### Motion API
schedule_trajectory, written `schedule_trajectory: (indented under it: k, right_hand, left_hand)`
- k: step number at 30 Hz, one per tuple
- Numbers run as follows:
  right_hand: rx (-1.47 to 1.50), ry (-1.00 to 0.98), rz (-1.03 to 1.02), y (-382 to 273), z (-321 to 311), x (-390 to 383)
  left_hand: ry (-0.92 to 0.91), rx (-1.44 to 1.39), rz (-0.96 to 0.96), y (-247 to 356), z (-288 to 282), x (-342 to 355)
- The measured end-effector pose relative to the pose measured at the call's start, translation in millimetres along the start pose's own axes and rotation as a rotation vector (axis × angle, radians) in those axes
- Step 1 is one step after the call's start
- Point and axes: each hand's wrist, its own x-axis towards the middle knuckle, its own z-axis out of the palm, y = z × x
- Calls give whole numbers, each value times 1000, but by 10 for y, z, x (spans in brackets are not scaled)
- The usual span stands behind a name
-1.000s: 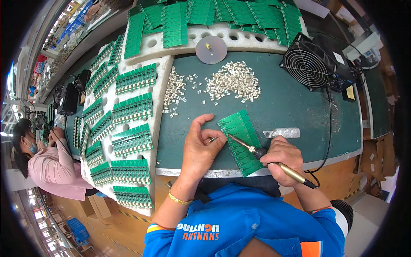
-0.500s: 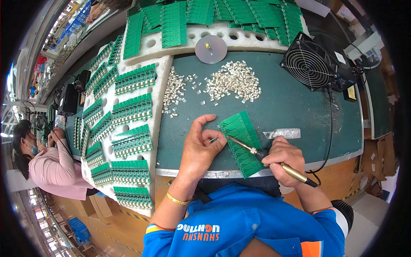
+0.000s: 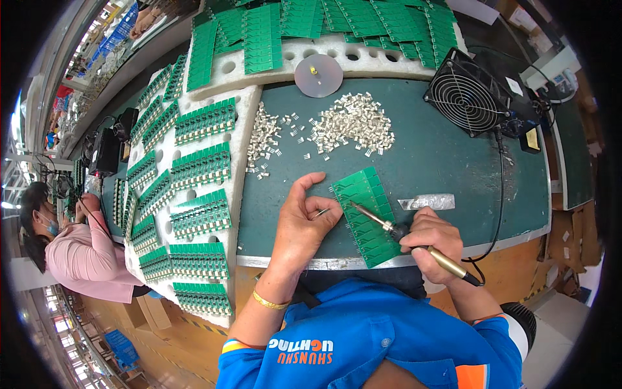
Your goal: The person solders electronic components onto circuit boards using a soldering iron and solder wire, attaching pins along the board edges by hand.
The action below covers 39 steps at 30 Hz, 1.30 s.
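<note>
A green circuit board point(image 3: 360, 187) lies aslant on the bench in front of me, with rows of fine pins along its left edge. My right hand point(image 3: 433, 243) is closed around the handle of a soldering iron point(image 3: 447, 262). The iron's tip points left over the upper left part of the board; whether it touches is hard to tell. Beside the board's left edge, my left hand point(image 3: 299, 225) is closed, thumb and forefinger pinching a thin silvery solder wire point(image 3: 321, 212). Most of that wire is hidden by the fingers.
White connectors point(image 3: 353, 126) lie heaped beyond the board, near a round disc point(image 3: 319, 83). A foam sheet point(image 3: 243, 155) with filled boards stands left; bare boards point(image 3: 262, 39) lie at the back. A black fan point(image 3: 463, 94), a clear plastic packet point(image 3: 431, 202) and a co-worker point(image 3: 87, 253) also show.
The soldering iron's tip has shifted slightly up and right over the board, away from the left fingers. My left hand and the board have barely moved.
</note>
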Motion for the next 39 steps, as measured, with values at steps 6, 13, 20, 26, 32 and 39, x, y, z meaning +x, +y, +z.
schedule_trajectory:
  k: [6, 13, 20, 26, 32, 39]
  right_hand:
    - [17, 96, -3, -14, -39, -22]
    - [-223, 61, 45, -18, 17, 102]
    - [-548, -6, 62, 54, 220, 265]
    - [-568, -9, 48, 20, 259, 252]
    - [-503, 42, 66, 14, 266, 251]
    - [-447, 77, 108, 37, 248, 237]
  left_hand:
    - [6, 6, 16, -15, 15, 5]
    - [-2, 6, 8, -4, 4, -15]
    - [-40, 0, 90, 62, 82, -15]
    - [-119, 4, 113, 65, 113, 14]
    - [-130, 68, 173, 48, 161, 51]
    - [-86, 43, 243, 6, 256, 74]
